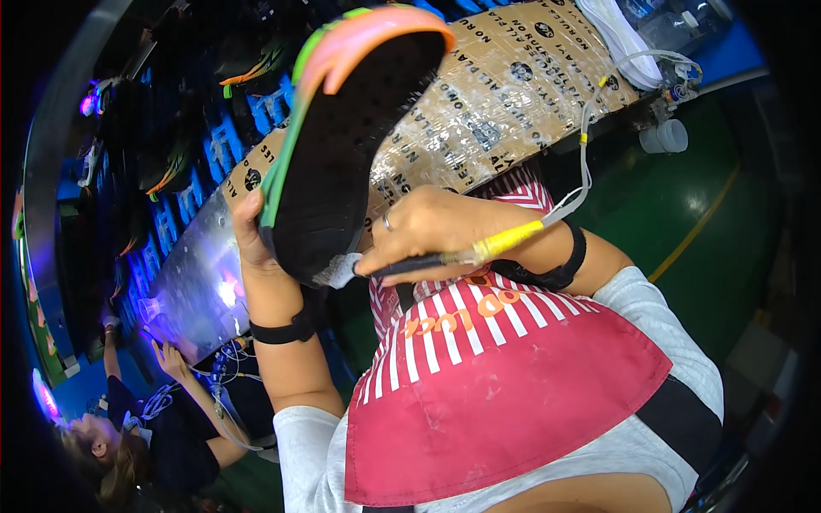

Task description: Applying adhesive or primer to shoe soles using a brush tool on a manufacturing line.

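My left hand (255, 235) grips a shoe sole (338, 162) by its lower left edge, tilted up in front of me. The sole's inner face is black, and its raised rim runs from orange-pink at the top to green down the side. In my right hand (421, 224), fingers wrap round the black handle of a brush (410, 263). Whitish bristles touch the black face at the sole's lower end. Yellow tape binds the handle's rear part, where a thin clear tube (587, 162) leads off to the upper right.
Printed brown cardboard (505, 85) covers the bench behind the sole. White stacked material (620, 43) and clear bottles (676, 32) lie at the far right; a translucent cup (664, 137) hangs below them. Shoes on a blue rack (224, 141) line the left. A co-worker (171, 436) is at lower left.
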Demonstrator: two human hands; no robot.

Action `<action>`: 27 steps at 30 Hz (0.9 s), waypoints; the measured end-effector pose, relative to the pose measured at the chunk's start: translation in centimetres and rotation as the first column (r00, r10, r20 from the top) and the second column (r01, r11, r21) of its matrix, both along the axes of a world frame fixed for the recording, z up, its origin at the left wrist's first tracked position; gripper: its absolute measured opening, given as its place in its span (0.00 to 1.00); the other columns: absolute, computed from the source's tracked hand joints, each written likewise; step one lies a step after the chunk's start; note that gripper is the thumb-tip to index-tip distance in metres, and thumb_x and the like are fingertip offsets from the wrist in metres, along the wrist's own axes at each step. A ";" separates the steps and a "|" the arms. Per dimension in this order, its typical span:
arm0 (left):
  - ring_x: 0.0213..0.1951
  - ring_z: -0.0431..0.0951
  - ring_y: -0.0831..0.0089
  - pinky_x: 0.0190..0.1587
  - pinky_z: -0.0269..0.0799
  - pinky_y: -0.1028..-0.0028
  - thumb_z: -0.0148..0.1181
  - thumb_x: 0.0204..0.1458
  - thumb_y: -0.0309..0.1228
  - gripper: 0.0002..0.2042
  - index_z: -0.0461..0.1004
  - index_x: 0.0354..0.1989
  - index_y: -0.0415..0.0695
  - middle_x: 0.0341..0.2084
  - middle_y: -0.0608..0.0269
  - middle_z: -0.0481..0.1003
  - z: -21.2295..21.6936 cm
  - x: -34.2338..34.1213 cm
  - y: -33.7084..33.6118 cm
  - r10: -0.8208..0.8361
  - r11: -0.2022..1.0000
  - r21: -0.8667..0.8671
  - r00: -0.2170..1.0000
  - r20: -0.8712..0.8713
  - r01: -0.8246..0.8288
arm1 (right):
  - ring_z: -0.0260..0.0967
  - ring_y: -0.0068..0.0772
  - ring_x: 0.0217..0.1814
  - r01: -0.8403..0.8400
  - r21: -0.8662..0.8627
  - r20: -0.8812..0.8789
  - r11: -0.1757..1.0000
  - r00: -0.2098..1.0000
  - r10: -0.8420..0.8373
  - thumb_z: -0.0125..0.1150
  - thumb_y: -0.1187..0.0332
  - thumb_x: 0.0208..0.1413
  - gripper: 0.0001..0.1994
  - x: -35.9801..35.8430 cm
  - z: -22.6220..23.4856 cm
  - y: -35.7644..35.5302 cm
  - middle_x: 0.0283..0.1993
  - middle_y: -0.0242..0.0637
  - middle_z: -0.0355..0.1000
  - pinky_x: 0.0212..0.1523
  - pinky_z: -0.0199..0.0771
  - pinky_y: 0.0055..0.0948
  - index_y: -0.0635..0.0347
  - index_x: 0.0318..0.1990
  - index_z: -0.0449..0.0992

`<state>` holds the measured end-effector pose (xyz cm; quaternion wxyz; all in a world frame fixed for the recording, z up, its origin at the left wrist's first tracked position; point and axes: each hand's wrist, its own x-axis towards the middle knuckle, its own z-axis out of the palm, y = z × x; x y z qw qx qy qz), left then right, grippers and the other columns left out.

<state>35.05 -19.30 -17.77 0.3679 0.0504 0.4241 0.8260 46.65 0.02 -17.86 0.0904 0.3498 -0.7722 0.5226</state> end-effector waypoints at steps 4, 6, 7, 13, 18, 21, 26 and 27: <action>0.43 0.74 0.60 0.51 0.68 0.67 0.49 0.46 0.40 0.28 0.63 0.52 0.30 0.45 0.44 0.70 1.0 -0.3 -0.1 -0.208 0.976 -0.030 0.968 0.139 0.214 | 0.70 0.41 0.28 -0.168 -0.078 0.054 0.983 0.983 0.173 0.62 0.71 0.43 0.12 0.2 0.4 0.4 0.27 0.42 0.72 0.29 0.69 0.31 0.58 0.39 0.76; 0.41 0.75 0.62 0.47 0.70 0.68 0.49 0.47 0.41 0.26 0.65 0.49 0.32 0.42 0.47 0.72 2.3 1.2 1.1 -0.134 0.981 -0.131 0.986 0.096 0.146 | 0.70 0.44 0.30 -0.145 -0.218 0.093 0.965 0.981 0.169 0.62 0.71 0.42 0.11 0.2 0.3 0.0 0.28 0.43 0.72 0.30 0.70 0.33 0.60 0.37 0.76; 0.39 0.76 0.65 0.44 0.72 0.70 0.49 0.48 0.42 0.24 0.68 0.45 0.33 0.39 0.51 0.74 3.0 2.1 1.8 -0.068 0.970 -0.231 0.997 0.046 0.077 | 0.70 0.44 0.30 -0.150 -0.216 0.094 0.965 0.980 0.174 0.62 0.71 0.42 0.11 0.1 0.4 0.0 0.28 0.43 0.72 0.30 0.70 0.33 0.60 0.37 0.76; 0.40 0.75 0.72 0.42 0.71 0.76 0.53 0.49 0.31 0.14 0.70 0.43 0.38 0.39 0.55 0.74 4.1 2.1 1.3 -0.157 0.919 -0.336 0.972 0.175 0.209 | 0.69 0.38 0.25 -0.130 0.168 -0.002 0.977 0.991 0.132 0.60 0.73 0.40 0.11 0.3 0.7 -0.1 0.21 0.37 0.68 0.25 0.67 0.30 0.59 0.35 0.76; 0.35 0.76 0.72 0.38 0.72 0.77 0.55 0.47 0.32 0.15 0.72 0.41 0.37 0.35 0.55 0.75 5.9 3.0 2.2 -0.267 0.849 -0.524 0.911 -0.314 0.068 | 0.69 0.37 0.25 -0.092 0.099 -0.051 0.991 0.994 0.097 0.58 0.73 0.40 0.13 0.2 0.8 -0.1 0.23 0.37 0.69 0.25 0.68 0.29 0.58 0.37 0.75; 0.31 0.77 0.71 0.35 0.73 0.77 0.56 0.46 0.36 0.17 0.72 0.39 0.36 0.32 0.54 0.76 6.2 3.0 2.6 -0.266 0.783 -0.621 0.908 -0.323 0.009 | 0.69 0.37 0.26 0.014 0.130 -0.125 0.991 0.992 0.002 0.57 0.74 0.40 0.13 0.2 0.6 -0.5 0.24 0.37 0.68 0.25 0.68 0.30 0.58 0.38 0.75; 0.28 0.77 0.71 0.32 0.73 0.77 0.57 0.46 0.36 0.17 0.72 0.40 0.36 0.31 0.54 0.76 5.0 0.8 1.5 -0.229 0.740 -0.572 0.933 0.279 0.353 | 0.69 0.37 0.27 -0.080 0.194 -0.033 0.978 0.996 0.088 0.58 0.73 0.38 0.15 0.6 0.4 0.3 0.23 0.36 0.68 0.27 0.69 0.31 0.57 0.39 0.75; 0.28 0.77 0.70 0.31 0.73 0.76 0.57 0.46 0.36 0.17 0.72 0.40 0.36 0.31 0.54 0.76 5.8 2.0 1.5 -0.242 0.737 -0.627 0.964 0.106 0.254 | 0.69 0.37 0.27 -0.080 0.155 -0.017 0.985 0.996 0.083 0.58 0.73 0.38 0.15 0.7 0.5 0.5 0.23 0.36 0.69 0.27 0.69 0.30 0.57 0.39 0.75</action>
